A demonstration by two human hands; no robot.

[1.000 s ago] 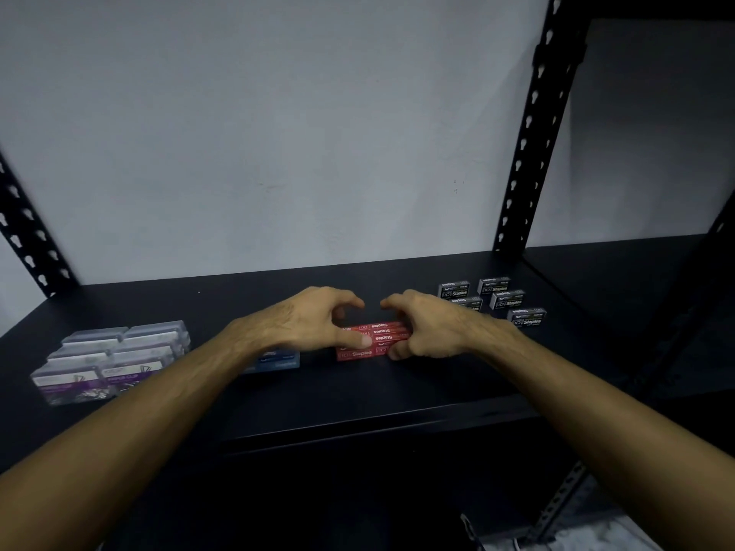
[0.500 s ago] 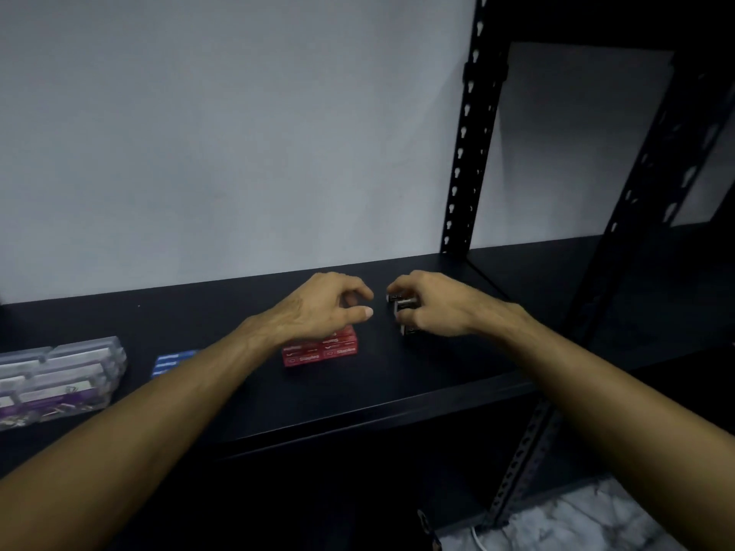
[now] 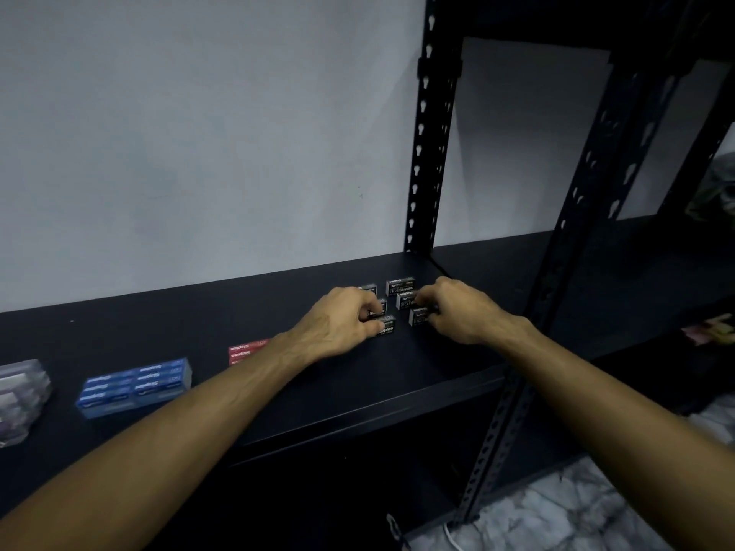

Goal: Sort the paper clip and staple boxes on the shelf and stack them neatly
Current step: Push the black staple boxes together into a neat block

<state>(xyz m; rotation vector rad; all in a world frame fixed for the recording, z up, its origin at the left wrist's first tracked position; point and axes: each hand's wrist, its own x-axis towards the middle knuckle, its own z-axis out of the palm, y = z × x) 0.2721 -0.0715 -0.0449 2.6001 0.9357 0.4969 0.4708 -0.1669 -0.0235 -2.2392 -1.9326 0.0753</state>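
Several small black staple boxes [image 3: 399, 286] lie in two short rows near the right end of the black shelf [image 3: 278, 395]. My left hand [image 3: 342, 322] rests on the left row, fingers curled around a black staple box [image 3: 385, 327]. My right hand [image 3: 457, 308] rests on the right row, fingertips pinching a black box [image 3: 417, 315]. A group of red staple boxes [image 3: 245, 350] lies left of my left wrist, partly hidden by the forearm. Blue staple boxes [image 3: 135, 385] are stacked further left. Clear paper clip boxes [image 3: 18, 395] stand at the far left edge.
Black perforated uprights [image 3: 431, 125] rise at the back right and at the front right [image 3: 517, 391]. A white wall stands behind the shelf. A second dark shelf bay [image 3: 636, 272] continues to the right. Marble floor [image 3: 557, 515] and a white cable show below.
Both hands left the red boxes and moved right onto the black staple boxes. The view swung right, so the clear, blue and red boxes slid left in the frame.
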